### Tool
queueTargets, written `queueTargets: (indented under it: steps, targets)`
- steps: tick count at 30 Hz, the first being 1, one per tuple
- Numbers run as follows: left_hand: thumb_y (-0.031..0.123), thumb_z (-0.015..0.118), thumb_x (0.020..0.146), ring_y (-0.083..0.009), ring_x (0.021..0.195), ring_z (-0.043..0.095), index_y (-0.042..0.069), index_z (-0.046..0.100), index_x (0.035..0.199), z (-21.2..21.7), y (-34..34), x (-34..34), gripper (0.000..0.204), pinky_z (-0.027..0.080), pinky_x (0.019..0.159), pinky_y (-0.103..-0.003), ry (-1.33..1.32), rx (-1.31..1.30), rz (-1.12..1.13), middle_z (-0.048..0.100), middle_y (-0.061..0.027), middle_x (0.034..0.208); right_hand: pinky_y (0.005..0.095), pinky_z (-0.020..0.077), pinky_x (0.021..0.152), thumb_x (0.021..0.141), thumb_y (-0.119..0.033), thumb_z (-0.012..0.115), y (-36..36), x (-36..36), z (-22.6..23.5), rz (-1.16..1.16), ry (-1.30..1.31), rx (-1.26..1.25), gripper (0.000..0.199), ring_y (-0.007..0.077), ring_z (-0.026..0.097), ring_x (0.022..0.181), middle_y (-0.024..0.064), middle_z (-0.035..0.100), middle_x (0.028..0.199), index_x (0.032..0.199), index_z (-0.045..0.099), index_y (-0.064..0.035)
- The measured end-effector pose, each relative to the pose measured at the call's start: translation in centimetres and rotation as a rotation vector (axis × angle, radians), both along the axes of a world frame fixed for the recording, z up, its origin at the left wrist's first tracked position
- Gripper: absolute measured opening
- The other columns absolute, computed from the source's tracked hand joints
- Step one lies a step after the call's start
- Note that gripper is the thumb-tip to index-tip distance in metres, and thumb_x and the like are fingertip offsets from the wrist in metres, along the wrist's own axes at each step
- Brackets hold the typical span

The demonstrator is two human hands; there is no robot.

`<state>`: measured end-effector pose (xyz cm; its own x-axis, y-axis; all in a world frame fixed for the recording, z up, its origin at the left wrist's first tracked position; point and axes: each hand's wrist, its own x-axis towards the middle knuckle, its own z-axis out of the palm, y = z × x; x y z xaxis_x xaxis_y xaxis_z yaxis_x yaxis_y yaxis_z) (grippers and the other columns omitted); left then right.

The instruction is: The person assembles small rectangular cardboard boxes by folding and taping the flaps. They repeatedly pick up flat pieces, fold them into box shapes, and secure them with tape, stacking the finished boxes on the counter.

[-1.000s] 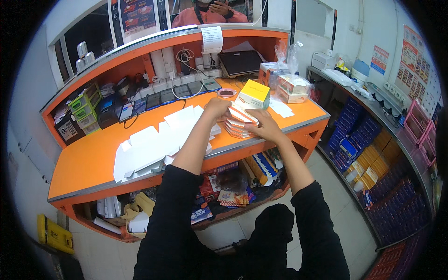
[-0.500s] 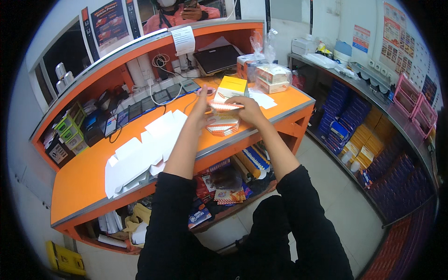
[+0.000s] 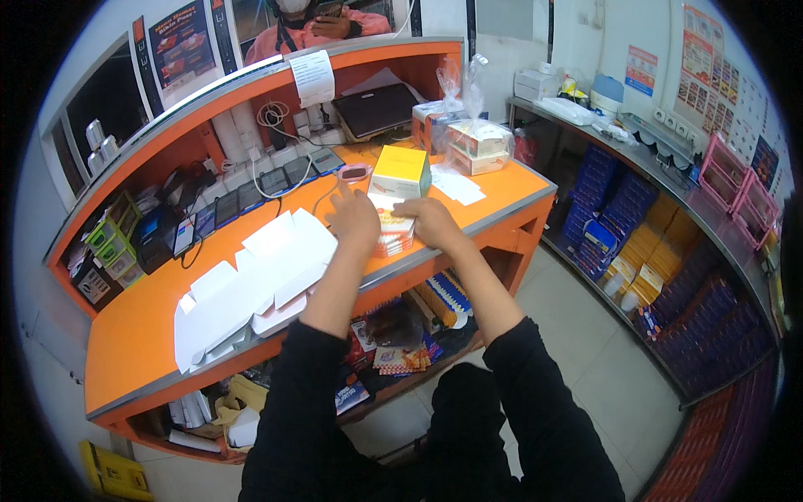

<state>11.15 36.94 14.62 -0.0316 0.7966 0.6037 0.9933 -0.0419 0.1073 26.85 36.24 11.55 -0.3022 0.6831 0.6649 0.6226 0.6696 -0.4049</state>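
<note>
We are squaring a stack of small cards (image 3: 393,236) on the orange worktop (image 3: 142,335); left hand (image 3: 353,219) and right hand (image 3: 428,223) press its sides, fingers together; next calls for an even squeeze.

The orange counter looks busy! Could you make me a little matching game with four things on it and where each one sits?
Things:
1. small stack of flat packs
2. yellow-topped box
3. flat white cartons
4. bagged boxes

Places:
A. far right end of the counter
B. left of the left hand
C. between both hands
D. just behind the stack

Pairs: 1-C, 2-D, 3-B, 4-A
</note>
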Motion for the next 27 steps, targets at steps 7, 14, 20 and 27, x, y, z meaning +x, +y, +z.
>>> queueTargets:
  steps: [7,14,20,27]
  targets:
    - [0.045,0.051,0.083,-0.0308,0.102,0.05,-0.003,0.054,0.108,-0.6,-2.6,1.8,0.054,0.041,0.082,-0.049,0.021,-0.313,-0.333,0.053,-0.0163,0.11,0.0369,0.0482,0.08,0.074,0.003,0.045,3.3,1.0,3.3,-0.147,0.364,-0.093,0.026,0.0304,0.064,0.087,0.0178,0.066,0.089,0.088,0.067,-0.0005]
    - [0.048,0.055,0.079,-0.0313,0.096,0.051,-0.008,0.052,0.108,-2.1,-2.2,3.0,0.063,0.042,0.075,-0.047,0.105,-0.082,-0.305,0.053,-0.0193,0.106,0.0434,0.0441,0.092,0.071,-0.014,0.059,23.7,6.6,12.8,-0.726,0.277,-0.22,0.06,0.037,0.056,0.106,0.029,0.056,0.113,0.122,0.04,0.0122]
    - [0.049,0.047,0.085,-0.0356,0.11,0.048,-0.01,0.046,0.121,-1.2,-2.5,2.9,0.069,0.04,0.082,-0.047,0.177,-0.23,-0.264,0.047,-0.0275,0.124,0.0454,0.0418,0.095,0.069,-0.024,0.07,30.9,10.4,11.5,-0.827,0.518,-0.32,0.057,0.0371,0.053,0.113,0.0242,0.054,0.121,0.116,0.053,0.0042]
    - [0.047,0.05,0.083,-0.0341,0.112,0.046,-0.009,0.048,0.119,-1.3,-2.7,2.9,0.067,0.04,0.08,-0.045,0.144,-0.263,-0.275,0.048,-0.0258,0.121,0.0481,0.044,0.076,0.079,-0.016,0.052,31.2,10.0,14.3,-0.747,0.738,0.326,0.024,0.0426,0.059,0.084,0.0252,0.063,0.086,0.091,0.066,-0.0016]
